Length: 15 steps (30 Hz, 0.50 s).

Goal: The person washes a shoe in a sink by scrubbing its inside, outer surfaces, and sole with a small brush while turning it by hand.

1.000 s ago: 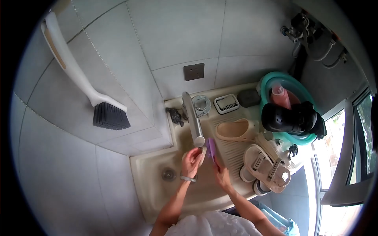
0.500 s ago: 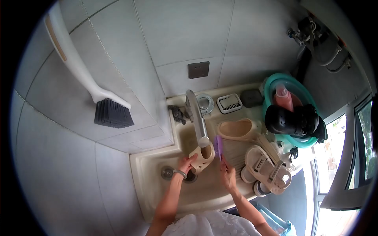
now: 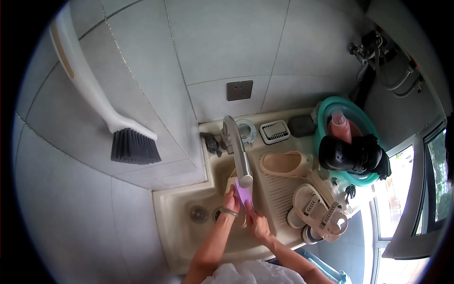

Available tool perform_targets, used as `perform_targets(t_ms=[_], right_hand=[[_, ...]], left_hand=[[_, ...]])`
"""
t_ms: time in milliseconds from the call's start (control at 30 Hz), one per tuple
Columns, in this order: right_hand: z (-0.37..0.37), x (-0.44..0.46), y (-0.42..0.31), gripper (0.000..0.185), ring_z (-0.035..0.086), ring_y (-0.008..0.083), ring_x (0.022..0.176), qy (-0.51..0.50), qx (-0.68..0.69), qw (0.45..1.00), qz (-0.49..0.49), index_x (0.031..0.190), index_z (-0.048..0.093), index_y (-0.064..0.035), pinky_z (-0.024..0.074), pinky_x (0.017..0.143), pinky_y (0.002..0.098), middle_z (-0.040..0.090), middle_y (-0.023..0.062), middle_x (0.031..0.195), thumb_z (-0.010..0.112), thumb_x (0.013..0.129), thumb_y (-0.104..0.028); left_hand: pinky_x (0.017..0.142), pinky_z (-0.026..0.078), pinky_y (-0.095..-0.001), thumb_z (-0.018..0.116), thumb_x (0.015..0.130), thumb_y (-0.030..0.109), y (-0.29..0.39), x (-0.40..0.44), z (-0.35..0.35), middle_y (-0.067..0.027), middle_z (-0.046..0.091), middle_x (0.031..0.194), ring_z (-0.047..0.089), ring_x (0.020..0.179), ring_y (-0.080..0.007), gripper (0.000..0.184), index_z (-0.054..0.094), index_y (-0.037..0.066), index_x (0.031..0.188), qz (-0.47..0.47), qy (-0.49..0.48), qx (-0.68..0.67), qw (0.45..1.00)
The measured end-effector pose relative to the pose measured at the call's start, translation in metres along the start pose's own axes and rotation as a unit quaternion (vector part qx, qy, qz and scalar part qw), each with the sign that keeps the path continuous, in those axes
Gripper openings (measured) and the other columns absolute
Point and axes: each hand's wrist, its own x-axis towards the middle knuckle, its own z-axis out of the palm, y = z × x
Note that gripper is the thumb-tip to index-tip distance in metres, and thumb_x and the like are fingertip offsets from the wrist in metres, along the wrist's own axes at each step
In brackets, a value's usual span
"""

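My left hand (image 3: 231, 201) grips a beige clog (image 3: 230, 183) under the spout of the metal faucet (image 3: 238, 151), over the sink (image 3: 182, 241). In my right hand (image 3: 257, 222) is a purple scrub brush (image 3: 243, 193), pressed against the clog and covering much of it. Both hands are closed and close together. A second beige clog (image 3: 283, 164) lies on the ribbed drainboard to the right.
Right of the sink are beige sandals (image 3: 314, 208) and a teal basin (image 3: 323, 116) holding a pink bottle (image 3: 339, 125) and black footwear (image 3: 338, 154). Behind stands a soap dish (image 3: 274, 131). A large grey-bristled brush (image 3: 135, 144) hangs at the left wall.
My right hand has moved left, bringing the purple brush from beside the clog onto it. The clog has turned in my left hand, which has shifted slightly right.
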Motion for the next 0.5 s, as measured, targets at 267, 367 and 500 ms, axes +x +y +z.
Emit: perform_targets(t_ms=[267, 367, 500], right_hand=[[0.002, 0.018, -0.008, 0.039, 0.055, 0.0335, 0.056, 0.036, 0.073, 0.997, -0.013, 0.125, 0.056, -0.0065, 0.0457, 0.052, 0.0371, 0.052, 0.0257, 0.069, 0.051, 0.087, -0.001], [0.009, 0.005, -0.001, 0.043, 0.057, 0.0347, 0.056, 0.043, 0.069, 0.996, -0.046, 0.126, 0.055, -0.0059, 0.0461, 0.053, 0.0379, 0.054, 0.0254, 0.069, 0.052, 0.085, 0.002], [0.009, 0.035, 0.000, 0.044, 0.057, 0.0304, 0.053, 0.041, 0.060, 0.997, 0.016, 0.129, 0.053, -0.0098, 0.0441, 0.050, 0.0364, 0.053, 0.0229, 0.067, 0.051, 0.086, 0.000]], left_hand=[[0.091, 0.049, -0.0398, 0.050, 0.097, 0.027, 0.014, -0.009, 0.029, -0.0121, 0.061, 0.113, 0.060, 0.101, -0.0251, 0.036, 0.052, -0.002, 0.119, 0.065, 0.067, 0.049, 0.994], [0.087, 0.051, -0.0386, 0.051, 0.097, 0.028, 0.009, 0.000, 0.010, -0.0108, 0.064, 0.108, 0.062, 0.098, -0.0236, 0.036, 0.053, -0.001, 0.118, 0.050, 0.047, 0.028, 0.997], [0.090, 0.050, -0.0351, 0.051, 0.097, 0.029, 0.007, -0.014, 0.017, -0.0103, 0.063, 0.110, 0.061, 0.102, -0.0210, 0.036, 0.053, -0.001, 0.118, 0.045, 0.056, 0.065, 0.995]])
